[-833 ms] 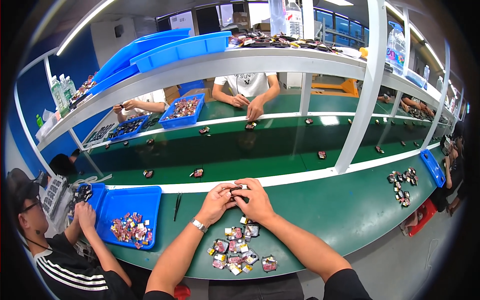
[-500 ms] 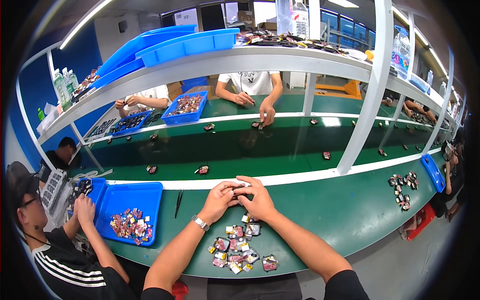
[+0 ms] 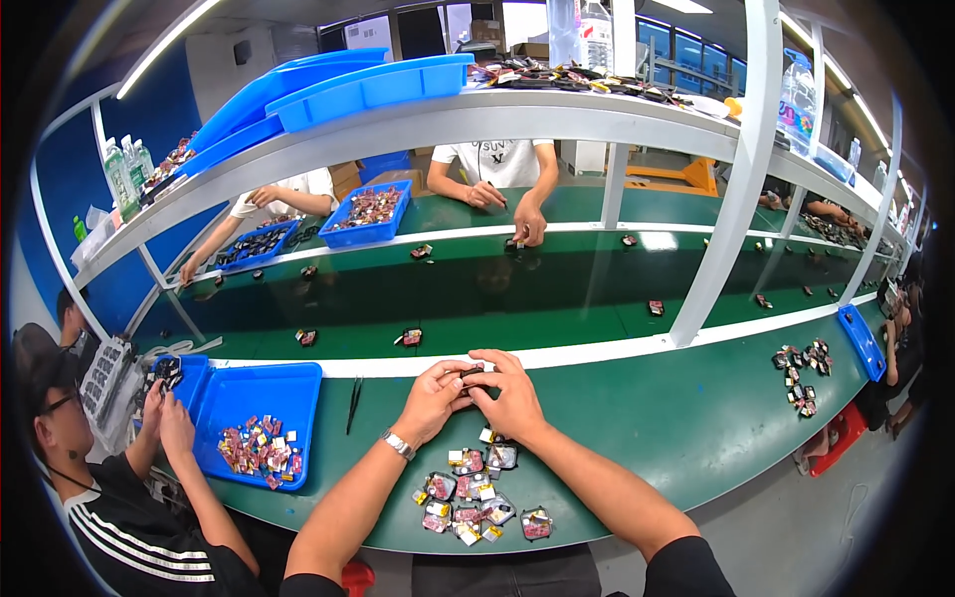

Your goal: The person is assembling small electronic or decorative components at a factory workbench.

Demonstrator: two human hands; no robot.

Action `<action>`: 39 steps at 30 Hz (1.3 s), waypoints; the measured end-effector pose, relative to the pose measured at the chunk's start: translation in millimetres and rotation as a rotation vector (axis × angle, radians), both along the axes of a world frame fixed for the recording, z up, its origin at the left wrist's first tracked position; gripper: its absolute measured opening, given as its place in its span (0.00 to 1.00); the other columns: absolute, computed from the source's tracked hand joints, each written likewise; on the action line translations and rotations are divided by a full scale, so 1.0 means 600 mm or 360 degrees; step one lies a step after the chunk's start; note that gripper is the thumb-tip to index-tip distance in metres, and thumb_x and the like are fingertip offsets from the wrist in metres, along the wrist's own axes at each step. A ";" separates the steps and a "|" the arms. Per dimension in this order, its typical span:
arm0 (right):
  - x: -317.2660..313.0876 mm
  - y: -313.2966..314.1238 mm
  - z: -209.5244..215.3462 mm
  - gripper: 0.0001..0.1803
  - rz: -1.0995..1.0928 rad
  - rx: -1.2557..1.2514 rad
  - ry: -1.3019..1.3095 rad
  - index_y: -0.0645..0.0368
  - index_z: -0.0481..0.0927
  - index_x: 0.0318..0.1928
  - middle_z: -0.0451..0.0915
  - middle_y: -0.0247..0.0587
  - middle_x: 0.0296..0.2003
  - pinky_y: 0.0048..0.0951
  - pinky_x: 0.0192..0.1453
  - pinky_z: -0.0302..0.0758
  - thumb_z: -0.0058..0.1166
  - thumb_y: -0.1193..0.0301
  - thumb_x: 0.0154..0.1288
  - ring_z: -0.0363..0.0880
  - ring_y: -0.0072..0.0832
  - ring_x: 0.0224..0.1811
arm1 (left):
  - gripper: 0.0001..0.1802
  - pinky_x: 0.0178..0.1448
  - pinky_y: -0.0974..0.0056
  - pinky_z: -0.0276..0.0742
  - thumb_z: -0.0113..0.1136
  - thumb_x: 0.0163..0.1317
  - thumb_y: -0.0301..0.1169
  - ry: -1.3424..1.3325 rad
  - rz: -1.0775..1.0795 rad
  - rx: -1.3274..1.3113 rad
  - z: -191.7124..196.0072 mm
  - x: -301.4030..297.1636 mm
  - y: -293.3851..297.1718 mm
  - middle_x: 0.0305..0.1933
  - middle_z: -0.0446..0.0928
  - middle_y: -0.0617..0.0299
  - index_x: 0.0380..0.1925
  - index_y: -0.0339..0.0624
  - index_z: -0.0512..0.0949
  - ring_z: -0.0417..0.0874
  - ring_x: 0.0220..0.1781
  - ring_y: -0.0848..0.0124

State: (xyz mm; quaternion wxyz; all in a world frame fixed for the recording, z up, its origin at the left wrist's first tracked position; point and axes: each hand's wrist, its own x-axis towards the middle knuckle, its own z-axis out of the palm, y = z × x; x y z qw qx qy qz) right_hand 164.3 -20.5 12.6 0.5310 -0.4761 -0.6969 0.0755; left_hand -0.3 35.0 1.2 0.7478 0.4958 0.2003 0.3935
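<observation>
Near the white strip (image 3: 597, 350) at twelve o'clock, left hand (image 3: 430, 398) and right hand (image 3: 512, 396) pinch one small part (image 3: 470, 373), bare table (image 3: 686, 398) at three.

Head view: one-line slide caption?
Left hand and right hand pinch a small dark part above a pile of pouches.

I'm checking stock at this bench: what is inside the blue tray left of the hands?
The blue tray holds a loose heap of small pink, red and white parts near its front; the rest shows bare blue floor. Whatever lies beneath the heap is covered.
</observation>
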 end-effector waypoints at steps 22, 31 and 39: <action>0.005 -0.005 0.024 0.12 0.0022 0.0269 -0.0304 0.62 0.81 0.39 0.77 0.41 0.42 0.31 0.43 0.82 0.62 0.81 0.52 0.79 0.36 0.43 | 0.15 0.57 0.61 0.80 0.52 0.70 0.27 -0.0042 0.0006 -0.0103 0.005 0.001 -0.001 0.50 0.78 0.59 0.56 0.40 0.68 0.80 0.52 0.71; -0.001 -0.004 0.016 0.10 -0.0143 0.0321 -0.0440 0.62 0.79 0.38 0.76 0.40 0.42 0.33 0.42 0.80 0.60 0.77 0.54 0.78 0.36 0.45 | 0.13 0.57 0.61 0.81 0.46 0.72 0.24 -0.0009 0.0024 -0.0099 0.005 0.003 -0.003 0.49 0.77 0.59 0.55 0.38 0.68 0.80 0.51 0.71; 0.001 -0.010 0.026 0.10 -0.0115 0.0264 -0.0520 0.62 0.79 0.39 0.76 0.40 0.43 0.34 0.42 0.81 0.60 0.76 0.54 0.78 0.36 0.46 | 0.15 0.58 0.60 0.80 0.53 0.70 0.27 0.0005 0.0010 -0.0103 0.008 0.004 -0.006 0.48 0.78 0.60 0.54 0.39 0.69 0.81 0.50 0.70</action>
